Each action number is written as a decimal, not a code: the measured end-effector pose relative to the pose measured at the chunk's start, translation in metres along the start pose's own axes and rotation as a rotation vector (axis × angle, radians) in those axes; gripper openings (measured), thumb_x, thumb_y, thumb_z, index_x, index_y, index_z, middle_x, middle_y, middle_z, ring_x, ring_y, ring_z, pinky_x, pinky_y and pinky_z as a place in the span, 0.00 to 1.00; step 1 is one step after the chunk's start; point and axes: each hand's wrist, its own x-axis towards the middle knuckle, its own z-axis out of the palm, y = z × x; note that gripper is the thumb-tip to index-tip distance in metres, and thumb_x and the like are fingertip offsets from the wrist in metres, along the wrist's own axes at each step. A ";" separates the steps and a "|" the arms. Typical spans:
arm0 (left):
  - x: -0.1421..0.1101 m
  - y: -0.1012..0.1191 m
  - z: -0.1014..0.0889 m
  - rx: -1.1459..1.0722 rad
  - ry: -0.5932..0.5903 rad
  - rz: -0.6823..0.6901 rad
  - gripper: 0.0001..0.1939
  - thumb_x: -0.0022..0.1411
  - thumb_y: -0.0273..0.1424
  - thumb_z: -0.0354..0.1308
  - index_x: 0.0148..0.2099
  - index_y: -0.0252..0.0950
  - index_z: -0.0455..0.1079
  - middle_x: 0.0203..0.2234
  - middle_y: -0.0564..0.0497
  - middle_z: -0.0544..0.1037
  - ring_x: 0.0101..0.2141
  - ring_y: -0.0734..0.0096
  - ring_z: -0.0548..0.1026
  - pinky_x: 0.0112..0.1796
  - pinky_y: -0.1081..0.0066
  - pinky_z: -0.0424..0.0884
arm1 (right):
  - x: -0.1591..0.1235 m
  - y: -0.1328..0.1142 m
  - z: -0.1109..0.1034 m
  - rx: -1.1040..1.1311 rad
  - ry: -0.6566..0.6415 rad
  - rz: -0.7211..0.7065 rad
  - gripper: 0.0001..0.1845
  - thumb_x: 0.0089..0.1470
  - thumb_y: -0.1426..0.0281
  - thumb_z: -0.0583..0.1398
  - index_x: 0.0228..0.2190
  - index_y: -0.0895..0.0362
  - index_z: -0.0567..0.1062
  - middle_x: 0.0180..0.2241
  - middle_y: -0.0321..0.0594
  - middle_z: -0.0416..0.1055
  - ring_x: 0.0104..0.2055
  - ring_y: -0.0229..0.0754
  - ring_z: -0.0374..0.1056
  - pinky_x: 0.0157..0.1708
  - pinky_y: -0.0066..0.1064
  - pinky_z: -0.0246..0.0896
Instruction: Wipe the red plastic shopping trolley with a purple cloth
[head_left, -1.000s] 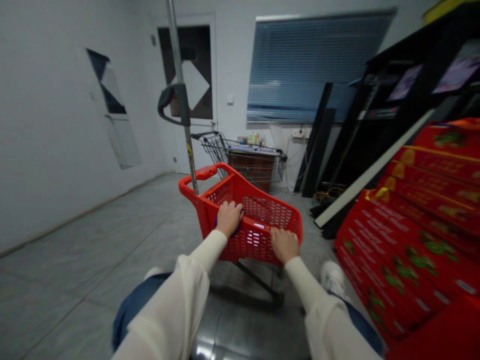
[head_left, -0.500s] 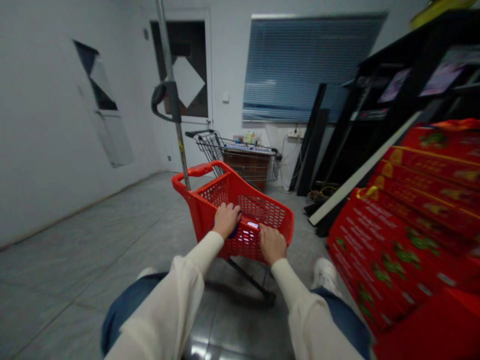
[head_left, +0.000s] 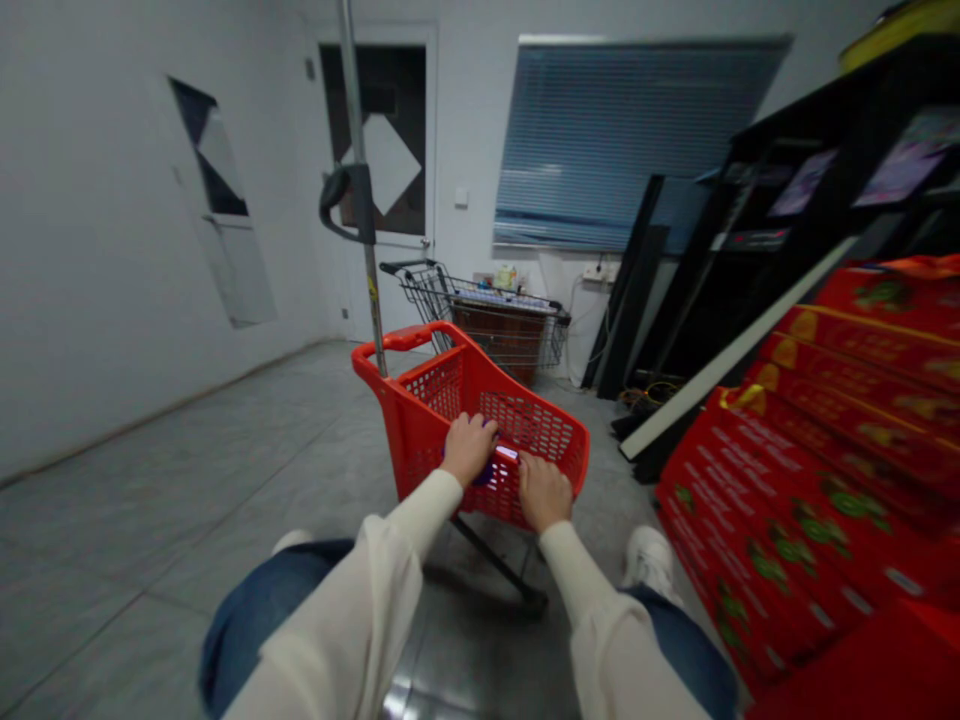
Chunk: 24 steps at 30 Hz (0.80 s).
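At the hands (head_left: 469,447), red cart (head_left: 420,440) partly covered; purple item (head_left: 484,472) mostly hidden

I can't tell what the purple thing (head_left: 484,473) is, because the left hand (head_left: 470,448) covers most of it at the near edge of the red cart (head_left: 415,452). The little things (head_left: 506,277) on the brown cabinet (head_left: 501,324) are too small to name from here. The tall pole (head_left: 352,90) gets cut off at the top, and the red boxes (head_left: 810,530), with blurry words, run off the right side.
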 end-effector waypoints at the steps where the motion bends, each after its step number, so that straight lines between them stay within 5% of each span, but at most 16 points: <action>1: 0.003 -0.011 -0.003 0.018 0.004 -0.024 0.14 0.70 0.38 0.49 0.47 0.40 0.73 0.42 0.44 0.74 0.44 0.56 0.67 0.43 0.62 0.61 | 0.000 0.000 0.000 0.001 0.003 0.000 0.19 0.69 0.65 0.47 0.52 0.52 0.74 0.43 0.43 0.77 0.42 0.42 0.70 0.38 0.31 0.54; 7: 0.011 -0.041 -0.011 0.064 0.033 -0.112 0.14 0.70 0.37 0.49 0.47 0.39 0.74 0.44 0.43 0.75 0.44 0.55 0.68 0.43 0.61 0.61 | 0.003 0.009 -0.007 0.069 -0.089 -0.052 0.19 0.69 0.67 0.47 0.46 0.55 0.76 0.41 0.43 0.78 0.43 0.40 0.71 0.41 0.29 0.55; 12: 0.004 -0.005 -0.002 0.040 0.048 -0.164 0.14 0.70 0.35 0.48 0.46 0.39 0.74 0.42 0.42 0.75 0.45 0.54 0.67 0.43 0.59 0.62 | -0.004 0.022 -0.009 0.047 -0.095 -0.012 0.19 0.69 0.67 0.47 0.43 0.54 0.77 0.41 0.42 0.78 0.42 0.41 0.72 0.41 0.31 0.55; 18: -0.007 0.043 0.014 -0.059 0.011 -0.028 0.13 0.71 0.37 0.48 0.47 0.41 0.73 0.43 0.45 0.74 0.45 0.57 0.67 0.44 0.61 0.62 | -0.007 0.026 -0.003 0.031 -0.068 0.008 0.19 0.69 0.67 0.46 0.47 0.53 0.75 0.43 0.42 0.78 0.44 0.41 0.71 0.41 0.31 0.53; 24: 0.005 -0.005 -0.004 -0.011 -0.026 -0.050 0.14 0.70 0.39 0.49 0.48 0.40 0.72 0.43 0.44 0.74 0.45 0.57 0.67 0.44 0.61 0.61 | -0.008 0.026 -0.001 0.053 -0.054 0.002 0.18 0.69 0.66 0.47 0.47 0.51 0.76 0.43 0.40 0.78 0.45 0.41 0.70 0.41 0.31 0.51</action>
